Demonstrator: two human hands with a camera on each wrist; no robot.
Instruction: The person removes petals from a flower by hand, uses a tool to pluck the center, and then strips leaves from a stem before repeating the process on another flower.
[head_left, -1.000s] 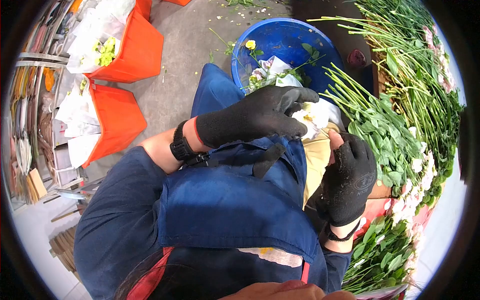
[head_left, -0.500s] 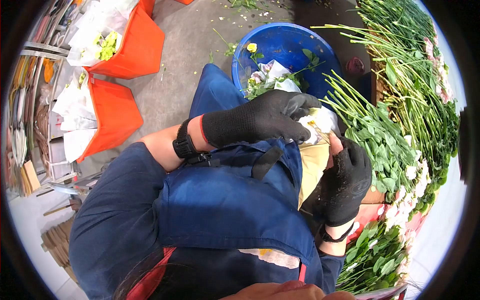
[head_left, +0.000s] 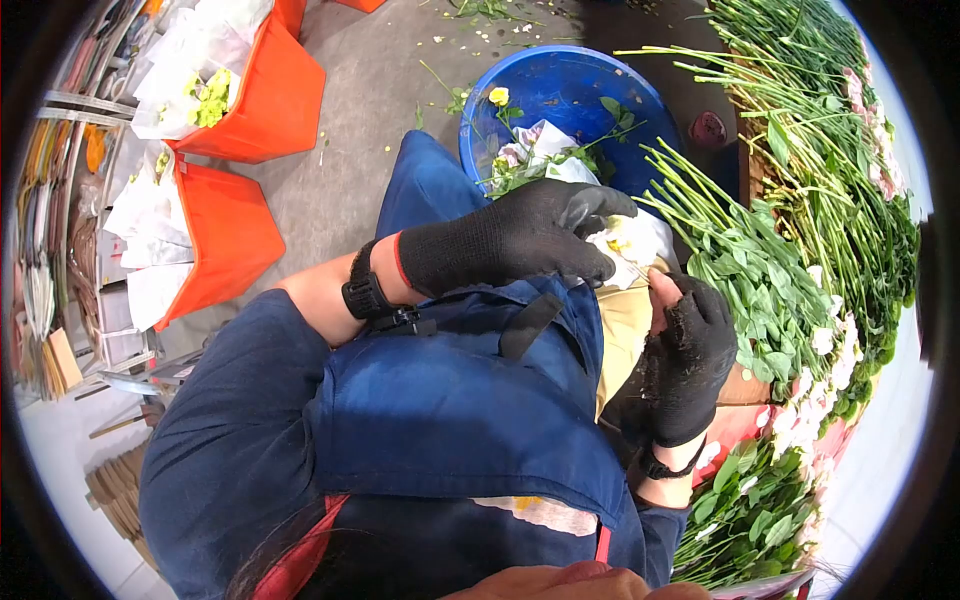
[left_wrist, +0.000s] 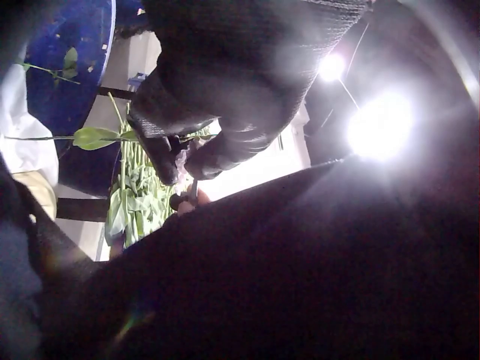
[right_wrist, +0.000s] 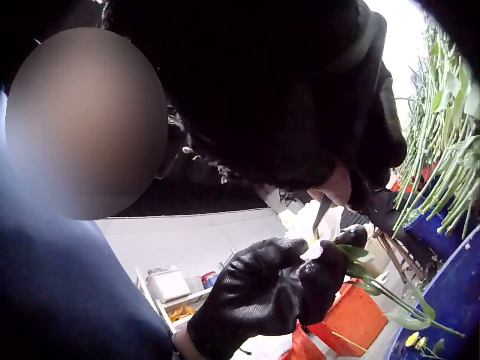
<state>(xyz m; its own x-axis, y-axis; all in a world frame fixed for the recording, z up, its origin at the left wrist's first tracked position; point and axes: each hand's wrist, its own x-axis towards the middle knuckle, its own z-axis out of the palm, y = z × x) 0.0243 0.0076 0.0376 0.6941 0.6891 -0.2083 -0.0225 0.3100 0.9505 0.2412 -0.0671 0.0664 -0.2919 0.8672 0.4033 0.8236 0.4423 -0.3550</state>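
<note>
A white bloom with a yellowish middle is pinched in my gloved left hand. From that hand a leafy green stem runs out to the right in the right wrist view. Close beside the bloom, my gloved right hand has bare skin showing at a fingertip. It grips a thin, pointed tool, whose tip is at the petals. In the left wrist view the left hand covers most of the bloom.
Beyond the hands stands a blue tub holding cut stems and a yellow flower. Bundles of long stems lie along the right. Orange bins with white-wrapped flowers stand at the left, by a rack of papers.
Both hands have shifted slightly left in the head view, the right one a little more. Their holds look the same, and the bloom stays between them.
</note>
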